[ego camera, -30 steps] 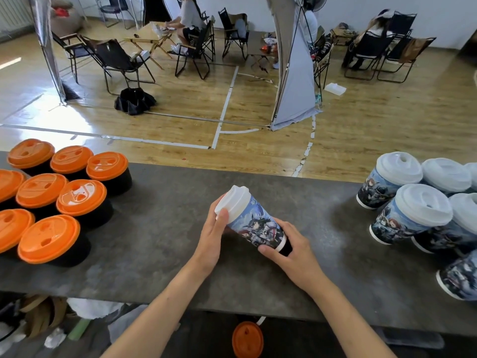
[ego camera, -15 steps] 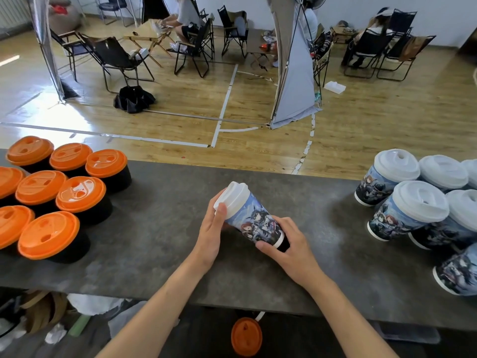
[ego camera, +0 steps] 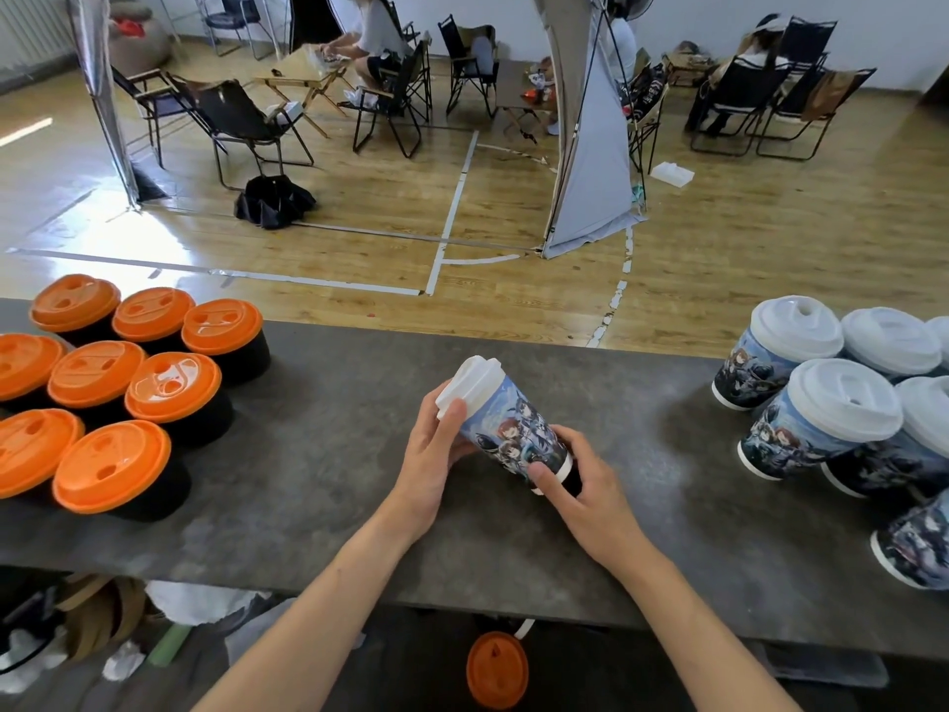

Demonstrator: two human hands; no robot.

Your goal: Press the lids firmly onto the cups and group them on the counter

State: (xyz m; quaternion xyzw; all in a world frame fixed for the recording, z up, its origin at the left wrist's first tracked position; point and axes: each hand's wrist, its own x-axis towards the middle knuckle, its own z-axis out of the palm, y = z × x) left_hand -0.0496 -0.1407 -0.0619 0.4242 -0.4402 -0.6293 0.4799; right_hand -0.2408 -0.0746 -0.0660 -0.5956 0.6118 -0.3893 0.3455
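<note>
Left hand (ego camera: 436,454): grip clasps top end of illustrated blue paper cup (ego camera: 513,434), thumb on its white plastic lid (ego camera: 470,385). Right hand (ego camera: 580,485): grip pinches base. Cup tilted over grey table (ego camera: 334,454), axis 10-to-4 o'clock. White-lidded printed cups (ego camera: 821,413) at 3 o'clock, nearer the right hand.

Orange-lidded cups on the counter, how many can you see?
8 orange-lidded cups at the left of the counter: three at back, three in the middle, two in front. More may lie beyond the left edge.

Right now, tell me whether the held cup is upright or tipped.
Tipped: the cup leans, white lid up-left, base down-right, between left hand and right hand.
</note>
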